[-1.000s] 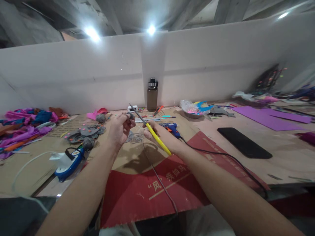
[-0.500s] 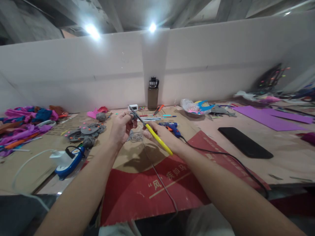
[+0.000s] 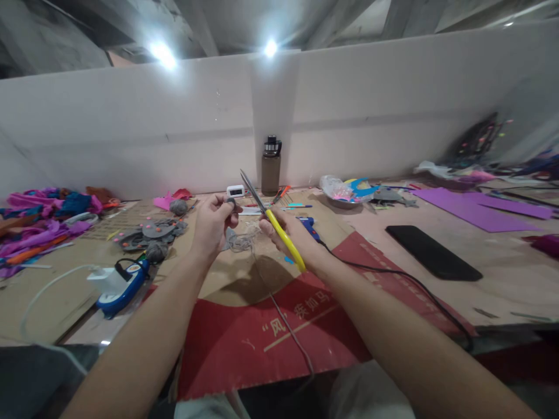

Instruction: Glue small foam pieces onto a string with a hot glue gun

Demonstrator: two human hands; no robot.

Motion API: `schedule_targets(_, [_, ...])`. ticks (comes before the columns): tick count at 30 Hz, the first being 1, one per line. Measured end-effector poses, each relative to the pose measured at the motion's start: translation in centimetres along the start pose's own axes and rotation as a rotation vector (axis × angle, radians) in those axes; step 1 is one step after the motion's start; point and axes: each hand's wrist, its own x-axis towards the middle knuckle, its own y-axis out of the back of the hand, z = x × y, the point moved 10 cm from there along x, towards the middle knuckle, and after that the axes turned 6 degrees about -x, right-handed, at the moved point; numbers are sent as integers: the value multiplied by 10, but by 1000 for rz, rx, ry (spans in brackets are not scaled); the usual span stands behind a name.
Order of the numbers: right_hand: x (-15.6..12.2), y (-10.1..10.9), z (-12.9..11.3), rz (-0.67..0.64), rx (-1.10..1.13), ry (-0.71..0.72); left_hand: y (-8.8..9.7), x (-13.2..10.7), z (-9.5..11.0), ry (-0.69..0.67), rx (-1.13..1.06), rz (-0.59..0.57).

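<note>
My left hand pinches a small dark grey piece, its material too small to make out. In my right hand is a pair of scissors with yellow handles, the blades pointing up and away. The blades are a little to the right of the grey piece and apart from it. Beneath my hands lies a loose tangle of grey yarn, and a strand runs from it toward me across the red printed cardboard.
A hot glue gun lies behind my right hand, its black cord trailing right. A bottle stands at the wall. A black phone-like slab lies right; a blue power strip and grey felt pieces lie left.
The scissors have moved right, away from the grey piece in my left hand, and their blades point more steeply upward. My left hand has shifted only slightly.
</note>
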Motion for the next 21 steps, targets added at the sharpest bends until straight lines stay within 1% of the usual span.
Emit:
schedule_targets(3, [1, -5, -6, -34, 32, 56, 0, 1, -4, 40, -37, -8])
schedule_targets(5, [1, -9, -6, -66, 22, 67, 2, 2, -6, 65, -72, 1])
schedule_targets(8, [0, -13, -3, -111, -22, 51, 5, 3, -5, 73, -119, 15])
schedule_targets(11, [-2, -15, -4, -146, -71, 43, 5, 4, -4, 71, -137, -2])
schedule_targets(14, [-4, -13, -6, -157, -88, 27, 2, 4, -5, 84, -135, -39])
schedule_targets(17, [-5, -12, -4, -167, -95, -21, -2, 3, -7, 111, -137, -66])
schedule_targets(21, [-5, -10, -1, -151, -108, -45, -9, 0, -9, 152, -122, -112])
